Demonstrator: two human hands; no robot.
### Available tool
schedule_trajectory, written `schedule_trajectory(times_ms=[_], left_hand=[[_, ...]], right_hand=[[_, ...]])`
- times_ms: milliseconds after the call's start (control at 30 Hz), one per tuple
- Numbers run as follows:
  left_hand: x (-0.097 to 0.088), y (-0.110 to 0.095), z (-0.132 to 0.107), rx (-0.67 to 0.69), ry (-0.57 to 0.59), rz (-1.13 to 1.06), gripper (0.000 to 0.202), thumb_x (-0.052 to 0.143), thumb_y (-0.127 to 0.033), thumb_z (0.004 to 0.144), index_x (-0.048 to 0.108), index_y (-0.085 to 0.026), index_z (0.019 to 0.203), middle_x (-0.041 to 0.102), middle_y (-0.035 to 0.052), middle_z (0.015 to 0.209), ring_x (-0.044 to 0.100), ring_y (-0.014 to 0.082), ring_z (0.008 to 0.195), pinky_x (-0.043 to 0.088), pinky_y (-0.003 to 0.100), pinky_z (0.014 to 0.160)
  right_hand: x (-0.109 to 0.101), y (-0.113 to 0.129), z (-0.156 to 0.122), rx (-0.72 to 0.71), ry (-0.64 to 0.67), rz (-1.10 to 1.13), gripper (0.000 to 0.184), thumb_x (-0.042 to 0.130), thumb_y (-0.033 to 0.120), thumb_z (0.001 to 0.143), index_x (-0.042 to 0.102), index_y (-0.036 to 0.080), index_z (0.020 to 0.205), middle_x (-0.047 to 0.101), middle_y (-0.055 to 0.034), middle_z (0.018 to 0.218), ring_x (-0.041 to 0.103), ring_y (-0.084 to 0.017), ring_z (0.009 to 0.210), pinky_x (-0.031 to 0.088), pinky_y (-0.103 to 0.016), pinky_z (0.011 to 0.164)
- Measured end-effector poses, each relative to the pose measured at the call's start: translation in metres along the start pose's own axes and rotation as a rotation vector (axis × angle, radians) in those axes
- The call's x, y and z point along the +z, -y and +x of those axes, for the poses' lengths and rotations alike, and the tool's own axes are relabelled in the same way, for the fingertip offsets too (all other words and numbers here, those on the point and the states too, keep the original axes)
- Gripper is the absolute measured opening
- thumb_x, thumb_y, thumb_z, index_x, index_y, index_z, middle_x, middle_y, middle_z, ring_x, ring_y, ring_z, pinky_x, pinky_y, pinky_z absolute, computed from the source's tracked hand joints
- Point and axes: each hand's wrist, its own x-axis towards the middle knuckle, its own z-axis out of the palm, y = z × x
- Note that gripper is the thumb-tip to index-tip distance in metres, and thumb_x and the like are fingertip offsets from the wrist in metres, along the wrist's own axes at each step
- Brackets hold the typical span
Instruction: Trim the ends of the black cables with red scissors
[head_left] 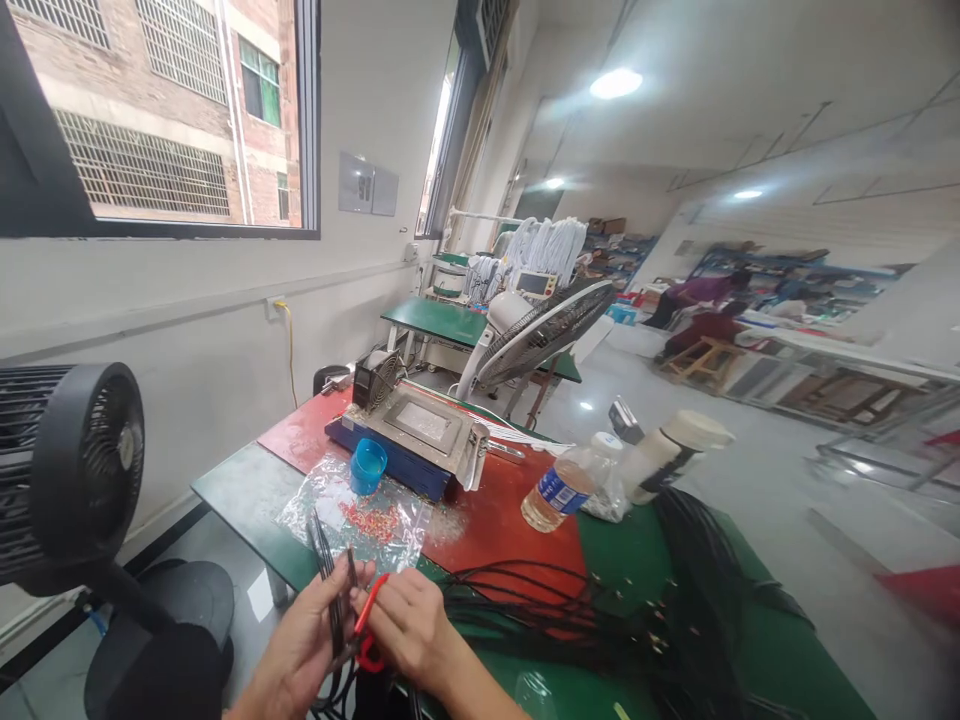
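Observation:
My left hand (304, 630) is closed around a bundle of thin black cables (324, 555), whose cut ends stick up and whose lengths hang below. My right hand (409, 620) holds red-handled scissors (369, 607), partly hidden by its fingers. The fingertips of both hands meet at one black cable end (351, 565). Just beyond them, a clear plastic sheet (307, 505) carries small red and yellow bits (371, 520) and a blue cup (368, 466). More black cables (525, 610) spread over the table to the right.
Behind the cup stands a blue-and-metal heating device (420, 430) with a small fan. A labelled bottle (555, 495) and a white flask (679, 450) are to the right. A black fan (82, 460) stands at left; a tilted fan (540, 335) is ahead. Co-workers (705, 300) bend far off.

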Motion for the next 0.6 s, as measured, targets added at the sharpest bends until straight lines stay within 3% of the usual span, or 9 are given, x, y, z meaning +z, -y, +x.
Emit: schedule_trajectory(times_ms=[67,133,233,300,433,600], left_hand=[[-0.008,-0.004,0.005,0.173,-0.064,0.103,0.022,0.075,-0.019,0.068,0.066,-0.012,0.087,0.064,0.0034,0.07,0.058,0.0101,0.054,0.049,0.019,0.049],[-0.017,-0.009,0.013,0.349,-0.088,0.213,0.032,0.074,-0.034,0.068,0.065,-0.013,0.09,0.052,-0.0046,0.058,0.039,0.0028,0.039,0.03,0.012,0.034],[-0.026,-0.019,0.027,0.523,-0.051,0.312,0.044,0.062,-0.052,0.074,0.062,-0.014,0.097,0.039,-0.0093,0.053,0.023,0.0017,0.037,0.015,0.014,0.033],[-0.028,-0.023,0.038,0.62,-0.039,0.37,0.045,0.055,-0.054,0.078,0.057,-0.017,0.104,0.039,-0.0096,0.053,0.022,0.003,0.038,0.015,0.015,0.035],[-0.03,-0.027,0.059,0.724,-0.05,0.469,0.044,0.049,-0.057,0.078,0.051,-0.02,0.102,0.04,-0.0103,0.05,0.023,0.0049,0.036,0.016,0.017,0.036],[-0.032,-0.028,0.078,0.762,-0.102,0.576,0.048,0.055,-0.061,0.071,0.059,-0.018,0.093,0.04,-0.0094,0.046,0.03,0.0076,0.038,0.021,0.02,0.037]], right_hand=[[0.002,-0.005,0.003,0.147,-0.075,0.041,0.02,0.044,0.017,0.089,0.063,0.012,0.087,0.056,-0.0024,0.058,0.046,-0.013,0.052,0.029,-0.027,0.049],[0.004,-0.016,0.01,0.409,-0.146,0.128,0.018,0.048,0.021,0.087,0.064,0.014,0.082,0.055,-0.0015,0.056,0.047,-0.012,0.051,0.033,-0.024,0.048],[0.007,-0.042,0.025,0.847,-0.191,0.289,0.019,0.055,0.031,0.083,0.067,0.016,0.08,0.062,-0.002,0.064,0.054,-0.012,0.055,0.04,-0.021,0.051],[0.01,-0.061,0.037,1.013,-0.198,0.341,0.026,0.056,0.037,0.081,0.068,0.015,0.083,0.066,-0.0032,0.069,0.057,-0.014,0.06,0.042,-0.022,0.054],[0.022,-0.088,0.053,1.104,-0.182,0.278,0.037,0.054,0.047,0.079,0.07,0.014,0.083,0.068,-0.0047,0.069,0.06,-0.018,0.065,0.044,-0.025,0.061],[0.042,-0.098,0.055,1.118,-0.014,0.049,0.039,0.05,0.05,0.08,0.071,0.017,0.084,0.069,-0.0059,0.071,0.062,-0.018,0.064,0.041,-0.024,0.06]])
